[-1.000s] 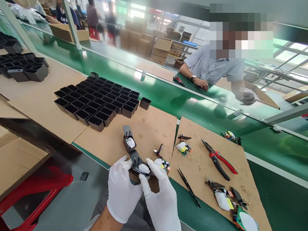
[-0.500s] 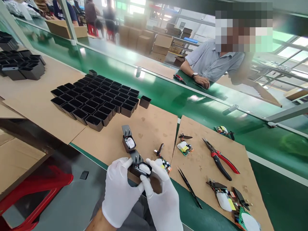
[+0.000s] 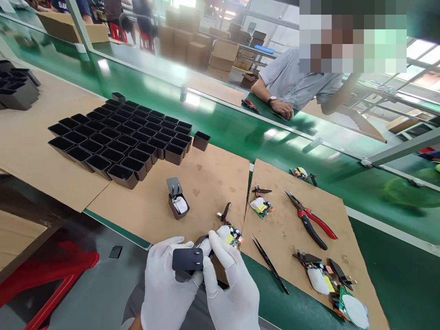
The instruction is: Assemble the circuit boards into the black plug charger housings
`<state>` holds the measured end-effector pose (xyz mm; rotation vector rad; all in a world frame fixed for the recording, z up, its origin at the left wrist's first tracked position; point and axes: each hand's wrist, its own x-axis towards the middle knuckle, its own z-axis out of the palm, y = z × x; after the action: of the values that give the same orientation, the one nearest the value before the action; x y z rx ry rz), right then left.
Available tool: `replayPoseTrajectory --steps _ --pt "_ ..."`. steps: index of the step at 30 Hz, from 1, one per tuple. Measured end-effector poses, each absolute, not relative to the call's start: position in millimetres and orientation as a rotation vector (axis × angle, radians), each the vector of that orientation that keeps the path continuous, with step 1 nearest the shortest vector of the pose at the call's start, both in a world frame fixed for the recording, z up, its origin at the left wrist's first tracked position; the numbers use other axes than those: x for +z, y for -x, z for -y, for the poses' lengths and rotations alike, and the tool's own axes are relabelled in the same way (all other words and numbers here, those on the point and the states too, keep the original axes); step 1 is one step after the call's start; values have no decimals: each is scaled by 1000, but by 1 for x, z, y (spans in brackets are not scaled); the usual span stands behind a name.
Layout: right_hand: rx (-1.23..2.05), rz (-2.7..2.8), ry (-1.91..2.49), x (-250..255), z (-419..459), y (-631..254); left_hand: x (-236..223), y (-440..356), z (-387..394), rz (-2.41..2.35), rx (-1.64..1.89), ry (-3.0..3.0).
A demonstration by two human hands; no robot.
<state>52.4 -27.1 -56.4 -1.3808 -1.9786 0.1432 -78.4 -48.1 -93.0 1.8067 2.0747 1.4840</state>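
Note:
Both my hands wear white gloves and hold one black charger at the bench's near edge. My left hand grips the case from the left, with the pronged cover tilted across its fingers. My right hand closes round the case's right side, fingertips at its opening; much of the case is hidden. Beyond them a second charger stands on the cardboard, its pronged cover raised and white padding inside. Just past my right fingers lies a circuit board with a wired plug cover.
Many black open cases stand in rows at left. To the right lie tweezers, red-and-black pliers and several circuit boards, including one with a white pad. A person sits across the green bench.
The charger in my hands has turned, and its pronged cover has swung toward my left hand. My view has shifted slightly to the right.

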Motion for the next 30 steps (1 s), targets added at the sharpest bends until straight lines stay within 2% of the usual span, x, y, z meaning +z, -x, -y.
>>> replayPoseTrajectory --steps 8,15,20,23,30 --pt "370 1749 1446 -66 30 -53 -89 77 45 -2081 1468 -1884" --pt "171 1954 1340 -59 24 -50 -88 78 45 -2036 1490 -1867" --pt "277 1906 1273 -50 21 -58 -88 94 43 -1935 1418 -1864" --pt "198 1896 1248 -51 21 -63 -89 102 40 -1890 1263 -1931" --pt "-133 2141 1206 -59 13 -60 -88 99 38 -1968 1156 -2054"
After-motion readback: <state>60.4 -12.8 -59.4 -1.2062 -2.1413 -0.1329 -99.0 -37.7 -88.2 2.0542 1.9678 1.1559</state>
